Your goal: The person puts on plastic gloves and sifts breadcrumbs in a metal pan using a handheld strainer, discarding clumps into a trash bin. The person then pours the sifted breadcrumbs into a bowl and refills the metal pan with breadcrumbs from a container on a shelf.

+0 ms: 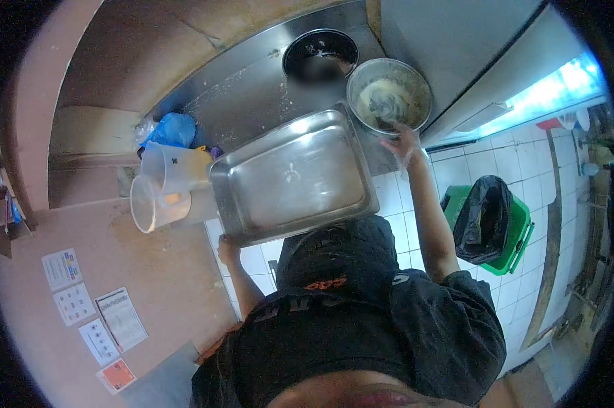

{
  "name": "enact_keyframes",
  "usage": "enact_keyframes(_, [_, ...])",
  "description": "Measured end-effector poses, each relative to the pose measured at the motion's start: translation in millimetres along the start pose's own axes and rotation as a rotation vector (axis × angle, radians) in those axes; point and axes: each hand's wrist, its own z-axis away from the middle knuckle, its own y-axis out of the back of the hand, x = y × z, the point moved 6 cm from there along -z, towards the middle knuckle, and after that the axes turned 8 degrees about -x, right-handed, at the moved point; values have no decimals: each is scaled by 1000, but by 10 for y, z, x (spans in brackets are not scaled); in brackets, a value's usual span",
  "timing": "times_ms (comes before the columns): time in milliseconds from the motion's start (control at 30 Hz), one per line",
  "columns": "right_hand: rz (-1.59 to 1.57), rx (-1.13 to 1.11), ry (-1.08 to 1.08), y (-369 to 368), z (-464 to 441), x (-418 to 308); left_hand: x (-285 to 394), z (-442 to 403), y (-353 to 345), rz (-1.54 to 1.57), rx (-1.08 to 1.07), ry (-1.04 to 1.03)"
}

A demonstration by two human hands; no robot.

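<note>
A deep rectangular metal tray (290,180) lies tilted across the front of the counter, with small pale specks on its bottom. My left hand (228,250) is closed on its near left corner. Beyond the tray's right end stands a round metal bowl (424,102) holding a pale, creamy mixture (382,95) with streaks in it. My right hand (403,146) is at the bowl's near rim, its visible fingers apart. Something clear and shiny, perhaps thin plastic, shows at that hand. A greyish shape in the mixture cannot be made out.
A black round pan (320,42) sits behind the bowl, partly blurred. Clear plastic tubs (163,173) and a blue plastic bag (172,130) stand at the left. On the tiled floor at right is a green bin (518,234) with a black liner. Papers (121,318) hang on the left wall.
</note>
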Motion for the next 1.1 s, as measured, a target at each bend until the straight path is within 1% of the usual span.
enact_keyframes(67, [-201, 38, -72, -44, 27, 12, 25, 97, 66, 98, 88, -53])
enact_keyframes(100, [-196, 35, -87, -94, 108, 46, 82, 129, 86, 50, 137, -77])
enact_keyframes(133, [-109, 176, 24, -54, 240, 27, 107, 153, 105, 59, 202, -74])
enact_keyframes(167, [-22, 316, 141, -36, 410, 15, 107, 147, 108, 109, 189, -48])
enact_keyframes(200, [-17, 316, 134, -111, 576, 145, 245, 210, 216, 163, 176, -23])
enact_keyframes(267, [71, 219, 557, -462, 1061, 191, 431, 228, 342, 169, 211, 25])
enact_keyframes(300, [119, -11, 464, -788, 1277, 273, 506, 275, 400, 171, 247, 70])
enact_keyframes(333, [163, -240, 367, -1154, 1447, 299, 729, 384, 535, 186, 317, 48])
enact_keyframes(367, [180, -390, 126, -1428, 1459, 424, 948, 487, 642, 198, 388, 25])
enact_keyframes(400, [192, -530, -115, -1663, 1509, 578, 1237, 506, 671, 204, 425, -288])
enact_keyframes(433, [266, -651, -185, -1877, 1586, 656, 1553, 578, 683, 210, 456, -610])
enact_keyframes(467, [341, -768, -259, -2038, 1673, 756, 1964, 807, 726, 518, 224, -781])
enact_keyframes(500, [343, -763, -269, -2098, 1650, 846, 2377, 1075, 787, 625, -27, -930])
enact_keyframes(533, [324, -838, -305, -2172, 1611, 966, 2643, 1263, 787, 728, -286, -1069])
enact_keyframes(567, [302, -912, -338, -2236, 1613, 1045, 2659, 1250, 738, 733, -293, -1064])
enact_keyframes(600, [307, -905, -339, -2284, 1624, 1016, 2692, 1218, 673, 696, -301, -1072])
enact_keyframes(667, [213, -944, -424, -2397, 1694, 935, 2711, 1101, 592, 663, -312, -1084])
enact_keyframes(733, [243, -930, -397, -2302, 1630, 996, 2599, 899, 706, 623, -115, -985])
enact_keyframes(800, [282, -926, -369, -2250, 1584, 974, 2553, 820, 786, 610, -82, -960])
enact_keyframes(867, [177, -865, -428, -2244, 1600, 969, 2636, 864, 715, 757, -407, -998])
enact_keyframes(933, [253, -874, -401, -2291, 1550, 1079, 2704, 908, 533, 755, -407, -957])
enact_keyframes(1000, [337, -908, -376, -2401, 1493, 1127, 2785, 876, 489, 500, -384, -978])
enact_keyframes(1067, [401, -820, -368, -2429, 1429, 1113, 2871, 812, 558, 571, -333, -955])
enact_keyframes(1100, [356, -803, -404, -2413, 1406, 1167, 2880, 783, 596, 638, -317, -951])
